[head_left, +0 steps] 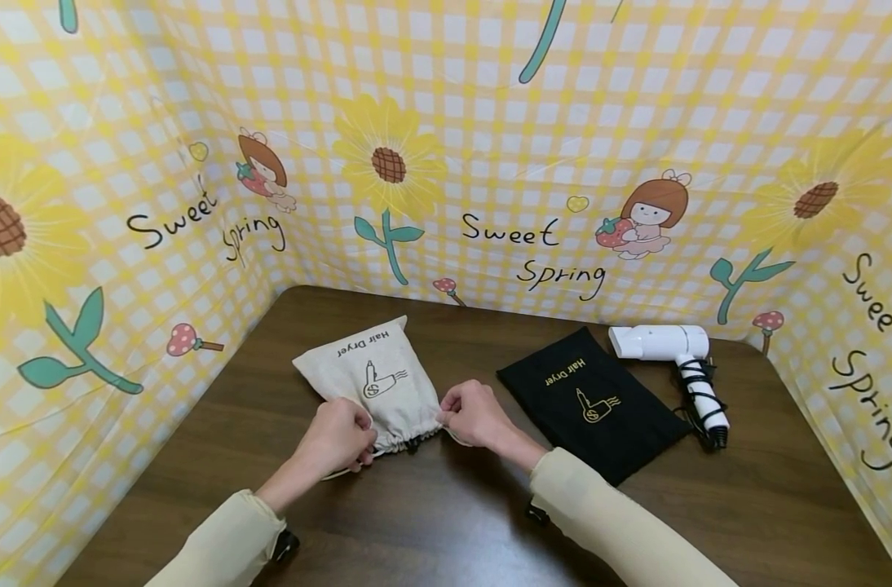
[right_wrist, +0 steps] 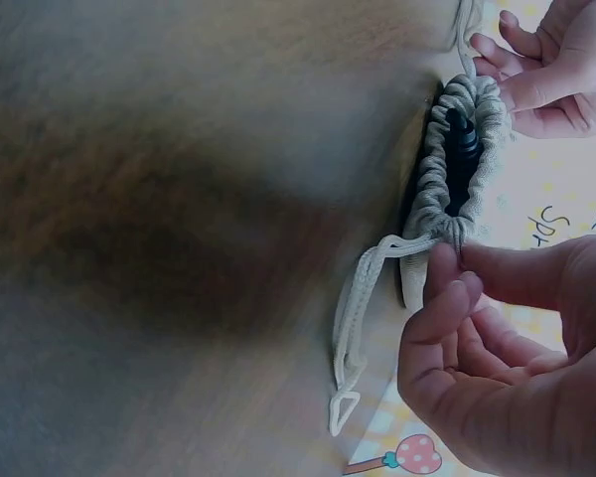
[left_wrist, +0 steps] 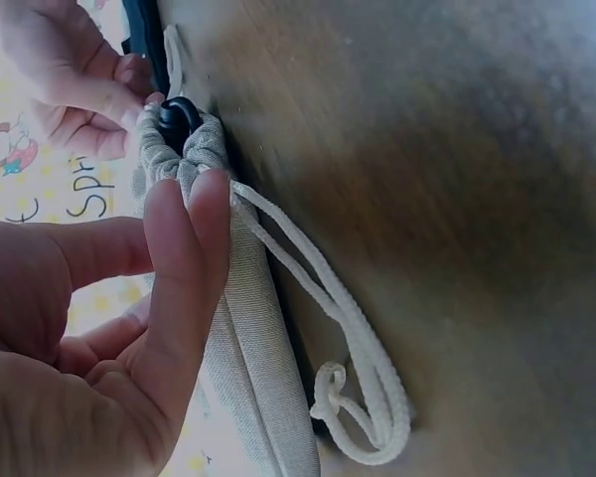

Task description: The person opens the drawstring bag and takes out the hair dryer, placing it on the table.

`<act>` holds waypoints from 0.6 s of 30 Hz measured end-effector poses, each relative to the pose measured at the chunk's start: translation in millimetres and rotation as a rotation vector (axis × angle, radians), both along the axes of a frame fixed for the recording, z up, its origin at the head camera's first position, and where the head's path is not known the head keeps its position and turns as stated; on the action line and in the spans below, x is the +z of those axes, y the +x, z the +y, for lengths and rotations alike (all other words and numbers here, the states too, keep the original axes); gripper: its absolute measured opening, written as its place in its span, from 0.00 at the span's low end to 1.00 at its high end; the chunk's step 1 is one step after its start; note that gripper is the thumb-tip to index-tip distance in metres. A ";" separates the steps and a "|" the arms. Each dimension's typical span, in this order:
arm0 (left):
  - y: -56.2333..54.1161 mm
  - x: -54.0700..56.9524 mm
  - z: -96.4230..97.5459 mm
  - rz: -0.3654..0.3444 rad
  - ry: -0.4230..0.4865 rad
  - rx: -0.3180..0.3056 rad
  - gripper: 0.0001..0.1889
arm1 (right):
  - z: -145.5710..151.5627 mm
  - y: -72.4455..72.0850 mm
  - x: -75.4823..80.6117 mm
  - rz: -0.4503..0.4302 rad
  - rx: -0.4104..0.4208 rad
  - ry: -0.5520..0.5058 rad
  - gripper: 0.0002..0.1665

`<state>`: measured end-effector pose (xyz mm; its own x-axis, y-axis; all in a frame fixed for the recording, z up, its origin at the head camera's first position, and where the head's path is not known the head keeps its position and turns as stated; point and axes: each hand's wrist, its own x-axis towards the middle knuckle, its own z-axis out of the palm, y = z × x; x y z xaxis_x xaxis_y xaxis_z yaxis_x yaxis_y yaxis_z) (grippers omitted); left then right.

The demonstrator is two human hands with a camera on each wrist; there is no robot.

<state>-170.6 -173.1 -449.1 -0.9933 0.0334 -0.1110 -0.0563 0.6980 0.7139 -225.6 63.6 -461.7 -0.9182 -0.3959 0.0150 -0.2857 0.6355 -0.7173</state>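
Note:
A beige drawstring bag [head_left: 409,395] printed "Hair Dryer" lies on the table, its gathered mouth toward me. My left hand [head_left: 336,436] pinches the left corner of that mouth between thumb and fingers. At the opposite corner, my right hand [head_left: 475,414] pinches the gathered cloth. The mouth is partly open, and a black ribbed piece [right_wrist: 464,139] shows inside; the rest of the contents is hidden. Looped white drawstring cord [left_wrist: 353,318] hangs from the left corner onto the table, and another cord loop [right_wrist: 353,308] trails from the right one.
Right of the bag, a black "Hair Dryer" pouch [head_left: 549,391] lies flat on the brown wooden table [head_left: 446,522]. Beyond it is a white hair dryer [head_left: 662,342] with its black cord wound round the handle. Yellow checked cloth [head_left: 475,147] walls the back and sides.

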 end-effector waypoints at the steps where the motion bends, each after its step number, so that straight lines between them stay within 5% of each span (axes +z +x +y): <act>1: 0.2 -0.1 -0.1 -0.009 0.010 0.008 0.13 | -0.1 0.0 -0.2 -0.004 0.000 -0.002 0.07; 8: -1.6 1.0 0.6 -0.070 0.030 0.034 0.12 | -0.2 1.3 1.5 -0.040 0.001 -0.015 0.09; 18: -4.5 -0.5 0.6 -0.058 0.035 0.007 0.13 | -2.5 2.3 0.4 -0.033 -0.006 -0.028 0.05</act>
